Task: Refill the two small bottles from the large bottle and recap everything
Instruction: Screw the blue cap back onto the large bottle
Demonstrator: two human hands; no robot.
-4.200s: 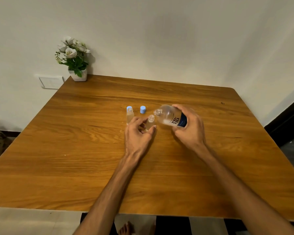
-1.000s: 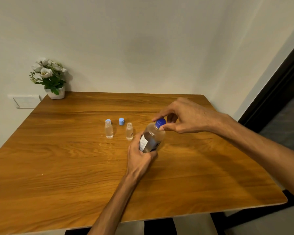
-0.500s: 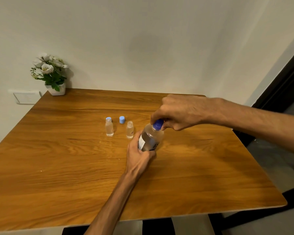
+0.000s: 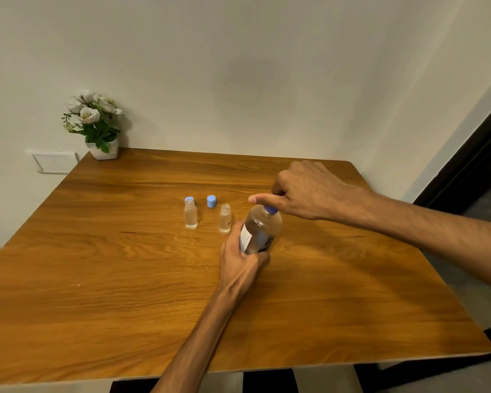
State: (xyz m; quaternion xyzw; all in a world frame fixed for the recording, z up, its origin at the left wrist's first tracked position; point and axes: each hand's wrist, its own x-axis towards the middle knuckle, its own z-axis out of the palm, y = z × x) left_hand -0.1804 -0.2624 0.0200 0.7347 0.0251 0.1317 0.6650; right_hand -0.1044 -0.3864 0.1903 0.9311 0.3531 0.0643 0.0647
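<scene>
Pouring has given way to capping: the left hand (image 4: 240,258) grips the large clear plastic bottle (image 4: 260,232) mid-bench while the right hand (image 4: 304,191), fingers curled, twists its dark blue cap (image 4: 270,210), leaving both small clear bottles (image 4: 190,214) uncapped.

Single view only, camera on my head, wide-angle, pointing forward and down. It looks across the table (image 4: 97,293) from the near edge toward the far edge and the wall (image 4: 238,66) behind it. Near edge sits at frame bottom, far left corner upper left. Both my forearms enter from below and right. Mid-range, whole tabletop nearly fits.
</scene>
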